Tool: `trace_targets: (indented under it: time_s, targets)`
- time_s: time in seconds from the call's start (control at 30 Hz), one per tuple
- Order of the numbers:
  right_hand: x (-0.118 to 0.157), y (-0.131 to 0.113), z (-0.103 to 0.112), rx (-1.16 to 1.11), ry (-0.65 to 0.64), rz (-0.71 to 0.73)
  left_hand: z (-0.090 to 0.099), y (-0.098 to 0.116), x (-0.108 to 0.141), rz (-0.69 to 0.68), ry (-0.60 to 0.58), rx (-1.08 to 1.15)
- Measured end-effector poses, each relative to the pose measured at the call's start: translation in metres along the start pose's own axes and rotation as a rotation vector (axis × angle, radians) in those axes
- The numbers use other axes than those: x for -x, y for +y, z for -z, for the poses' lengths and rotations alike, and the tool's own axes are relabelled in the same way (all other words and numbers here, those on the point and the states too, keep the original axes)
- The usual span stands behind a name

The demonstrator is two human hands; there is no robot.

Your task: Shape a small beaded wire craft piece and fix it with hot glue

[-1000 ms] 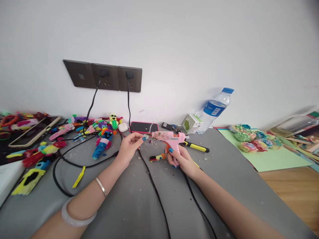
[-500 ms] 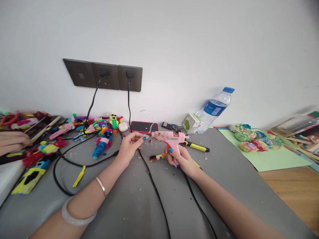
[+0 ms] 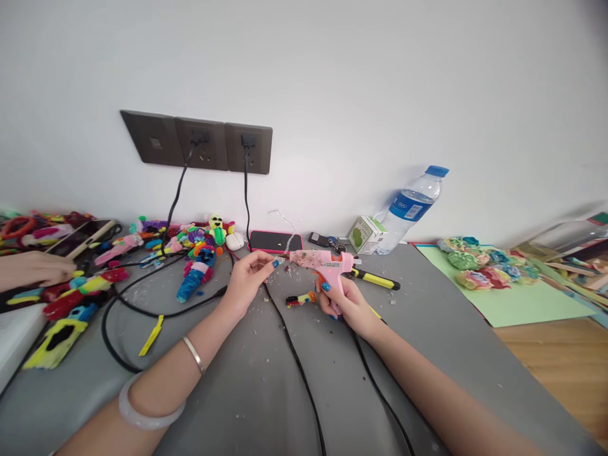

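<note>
In my right hand (image 3: 344, 304) I grip the handle of a pink hot glue gun (image 3: 313, 258), its nozzle pointing left. My left hand (image 3: 249, 278) is closed in a pinch right at the nozzle tip. What lies between its thumb and finger is too small to name. A thin silvery strand (image 3: 287, 221) rises near the fingertips, against the wall. Below the gun lies a small yellow, black and orange fuzzy piece (image 3: 299, 299). Just behind my right hand is a yellow-and-black craft knife (image 3: 377, 279), partly covered.
A phone (image 3: 275, 241), keys (image 3: 327, 240), a green-white box (image 3: 363, 234) and a tilted water bottle (image 3: 411, 206) stand along the wall. Colourful pipe-cleaner figures (image 3: 194, 278) and black cables (image 3: 292, 351) cover the left side. Another person's hand (image 3: 35, 269) is at far left.
My hands and the glue gun stay almost still. The other person's hand at far left has shifted slightly to the right and changed its pose.
</note>
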State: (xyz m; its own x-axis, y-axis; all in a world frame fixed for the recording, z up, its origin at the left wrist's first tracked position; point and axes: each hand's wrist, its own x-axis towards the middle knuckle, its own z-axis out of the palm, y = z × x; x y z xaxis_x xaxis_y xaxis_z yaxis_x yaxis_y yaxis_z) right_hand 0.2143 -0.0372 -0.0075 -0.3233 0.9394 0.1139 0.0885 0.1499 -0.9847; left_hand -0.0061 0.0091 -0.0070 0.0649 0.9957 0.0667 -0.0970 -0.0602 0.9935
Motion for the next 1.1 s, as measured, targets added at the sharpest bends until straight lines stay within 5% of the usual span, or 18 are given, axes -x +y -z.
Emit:
trace_targets:
  time_s: [1.1]
  targets:
    - [0.0, -0.001, 0.0, 0.002, 0.025, -0.015, -0.002, 0.005, 0.001, 0.017, 0.014, 0.076]
